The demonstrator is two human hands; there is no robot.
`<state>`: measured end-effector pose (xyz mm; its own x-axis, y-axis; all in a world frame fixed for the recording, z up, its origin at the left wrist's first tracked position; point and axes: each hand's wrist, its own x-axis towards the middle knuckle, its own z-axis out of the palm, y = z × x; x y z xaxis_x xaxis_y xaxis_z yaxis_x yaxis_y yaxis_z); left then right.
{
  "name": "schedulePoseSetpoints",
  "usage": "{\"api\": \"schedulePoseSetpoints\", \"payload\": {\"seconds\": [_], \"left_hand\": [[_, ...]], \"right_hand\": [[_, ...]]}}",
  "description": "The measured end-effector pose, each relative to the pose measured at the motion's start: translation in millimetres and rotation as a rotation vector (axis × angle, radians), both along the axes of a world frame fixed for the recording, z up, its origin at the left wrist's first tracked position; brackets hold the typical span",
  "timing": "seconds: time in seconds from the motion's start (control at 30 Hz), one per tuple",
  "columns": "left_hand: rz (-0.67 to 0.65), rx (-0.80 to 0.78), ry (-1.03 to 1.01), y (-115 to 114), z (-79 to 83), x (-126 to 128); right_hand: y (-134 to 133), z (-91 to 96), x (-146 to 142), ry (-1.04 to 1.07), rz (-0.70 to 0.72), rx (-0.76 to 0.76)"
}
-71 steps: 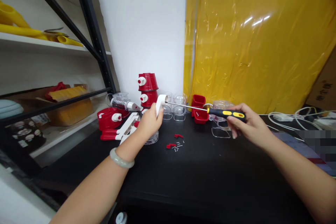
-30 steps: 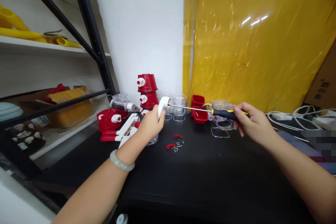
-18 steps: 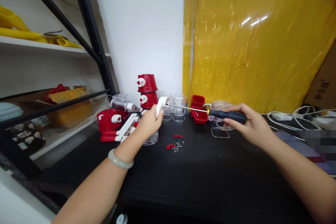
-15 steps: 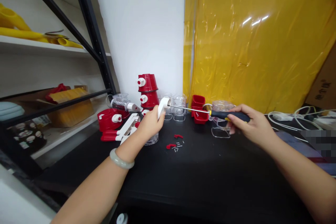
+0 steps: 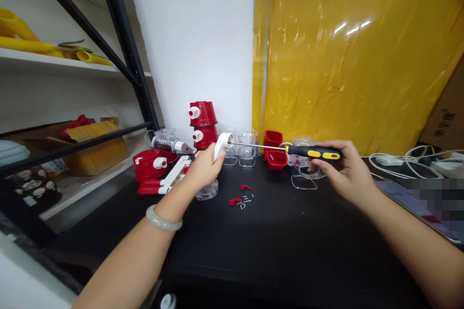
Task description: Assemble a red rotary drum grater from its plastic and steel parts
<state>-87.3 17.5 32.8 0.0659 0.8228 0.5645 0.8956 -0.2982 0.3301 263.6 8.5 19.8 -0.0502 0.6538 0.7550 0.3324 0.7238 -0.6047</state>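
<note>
My left hand grips a white plastic part, its round opening turned to the right. A long screwdriver with a black and yellow handle lies level in my right hand, fingers and thumb around the handle's end. Its thin shaft reaches left, and the tip is at the white part's opening; whether it sits in a screw there is too small to tell. Below on the black table are two small red plastic pieces and several small screws.
Red housings stand stacked by the wall. Left of them lie a red base, white handles and a grater drum. Red hoppers and clear plastic parts stand at the back. White cables and a tablet lie right.
The screwdriver handle has turned in my right hand, so its yellow patches now show, and my fingers have shifted on it. My left hand and the white part have moved slightly left.
</note>
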Motion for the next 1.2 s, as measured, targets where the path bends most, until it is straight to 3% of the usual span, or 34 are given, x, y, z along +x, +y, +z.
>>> {"api": "schedulePoseSetpoints", "payload": {"seconds": [0.2, 0.37, 0.57, 0.63, 0.73, 0.83, 0.9, 1.03, 1.2], "left_hand": [[0.043, 0.035, 0.078, -1, 1.7, 0], [0.081, 0.068, 0.148, -6, 3.7, 4], [0.177, 0.055, 0.234, -12, 8.7, 6], [0.171, 0.094, 0.179, -11, 8.8, 3], [-0.027, 0.149, -0.179, -6, 8.0, -1], [-0.415, 0.043, -0.687, -4, 8.9, -2], [-0.614, -0.041, -0.897, -6, 10.6, -1], [-0.770, -0.141, -0.996, -12, 12.9, 0], [-0.808, -0.195, -0.993, -14, 10.5, -1]], "right_hand": [[-3, 3.3, 5, -0.187, -0.148, -0.096], [-10, 11.6, -1, -0.265, -0.327, -0.027], [-9, 12.3, -5, -0.143, -0.371, -0.110], [-9, 14.5, -1, -0.062, -0.362, -0.140], [-7, 17.8, 8, 0.040, -0.408, -0.104], [-6, 17.0, 16, 0.009, -0.528, 0.050], [-5, 13.3, 18, -0.101, -0.600, 0.216], [-3, 1.7, 12, -0.362, -0.571, 0.577], [3, -12.3, 2, -0.525, -0.511, 0.648]]}}
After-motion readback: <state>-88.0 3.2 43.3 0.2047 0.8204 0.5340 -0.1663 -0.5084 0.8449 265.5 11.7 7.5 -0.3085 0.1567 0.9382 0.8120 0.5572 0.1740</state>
